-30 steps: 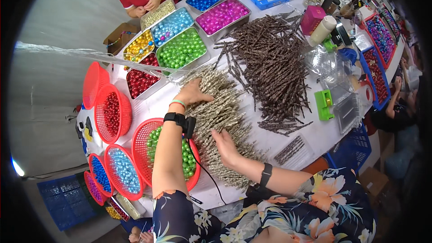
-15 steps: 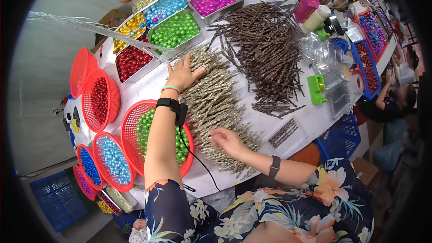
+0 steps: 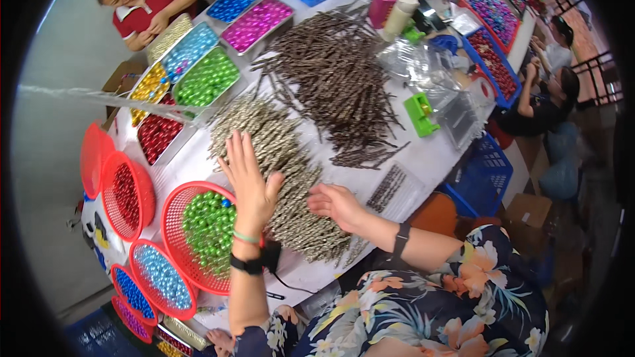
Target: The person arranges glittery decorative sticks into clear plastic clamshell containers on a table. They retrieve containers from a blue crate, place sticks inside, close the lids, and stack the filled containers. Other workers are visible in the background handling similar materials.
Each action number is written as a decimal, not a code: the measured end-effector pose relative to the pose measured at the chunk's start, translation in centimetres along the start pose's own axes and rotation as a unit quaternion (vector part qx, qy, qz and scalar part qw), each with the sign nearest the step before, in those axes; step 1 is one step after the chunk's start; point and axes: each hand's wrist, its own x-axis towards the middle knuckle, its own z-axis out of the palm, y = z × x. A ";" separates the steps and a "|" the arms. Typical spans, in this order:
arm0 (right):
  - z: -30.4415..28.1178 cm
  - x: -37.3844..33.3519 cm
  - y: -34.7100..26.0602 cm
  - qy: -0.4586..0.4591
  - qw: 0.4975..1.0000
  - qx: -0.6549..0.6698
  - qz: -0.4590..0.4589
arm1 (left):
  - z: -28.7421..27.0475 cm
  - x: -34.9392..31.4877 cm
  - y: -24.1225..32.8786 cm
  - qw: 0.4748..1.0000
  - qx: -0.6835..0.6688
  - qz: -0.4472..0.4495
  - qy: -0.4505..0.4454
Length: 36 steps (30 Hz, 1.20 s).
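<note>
A heap of pale gold, glittery stick-like strands [image 3: 291, 188] lies in front of me on the white table. Over its left edge my left hand [image 3: 250, 188] is held open, fingers stretched out and thumb apart, with nothing in it. Along the right side of the same heap is my right hand [image 3: 336, 206], also empty, its fingers extended toward the strands. Whether either hand touches them I cannot tell. Beyond this heap spreads a larger pile of dark brown glittery strands [image 3: 334, 73]. Just left of my left forearm stands a red basket [image 3: 173, 225] of green beads [image 3: 210, 228].
More red baskets with red [image 3: 124, 195], light blue [image 3: 160, 274] and dark blue beads [image 3: 132, 294] line the left edge. Metal trays of coloured beads, including green [image 3: 208, 79], stand far left. A green tape dispenser [image 3: 421, 114] sits at right. A person in red [image 3: 159, 3] is across the table.
My left hand has drawn back from the far end of the pale heap and lifted with fingers straight. My right hand's fingers have straightened. The whole view has shifted.
</note>
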 end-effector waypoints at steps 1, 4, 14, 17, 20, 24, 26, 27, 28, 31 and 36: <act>0.5 0.4 -0.1 0.002 0.999 0.038 0.004 | 1.5 -1.7 2.0 0.999 -0.046 0.009 0.000; 4.4 -1.0 -1.5 -0.083 0.979 0.164 0.089 | 6.1 -6.2 7.1 0.978 -0.201 0.020 -0.057; -0.5 -3.9 -3.7 -0.149 0.976 0.137 0.075 | 9.4 -7.8 6.6 0.986 0.078 -0.059 -0.138; -1.9 -2.3 -5.3 -0.100 0.979 0.167 0.054 | 10.7 -6.6 10.9 0.983 -0.077 -0.047 -0.161; -5.2 -1.7 -9.9 -0.056 0.996 -0.061 0.017 | 12.7 -5.1 13.3 0.967 -0.188 -0.064 -0.162; -8.1 0.0 -18.7 -0.029 0.895 -0.398 -0.199 | 16.6 -3.1 14.5 0.946 -0.254 -0.178 -0.091; -7.9 0.9 -25.0 -0.002 0.827 -0.492 -0.273 | 19.0 -2.6 14.6 0.926 -0.272 -0.257 -0.058; -7.8 2.7 -27.6 0.011 0.774 -0.560 -0.297 | 20.0 -2.3 14.4 0.918 -0.265 -0.293 -0.038; -7.2 4.1 -30.0 -0.004 0.740 -0.582 -0.338 | 20.7 -2.3 14.3 0.920 -0.247 -0.304 -0.028; -5.5 11.2 -35.9 -0.023 0.634 -0.683 -0.361 | 22.4 -2.0 15.1 0.923 -0.205 -0.326 0.014; -2.9 23.6 -40.0 0.022 0.491 -0.810 -0.318 | 22.8 0.1 17.3 0.932 -0.143 -0.329 0.049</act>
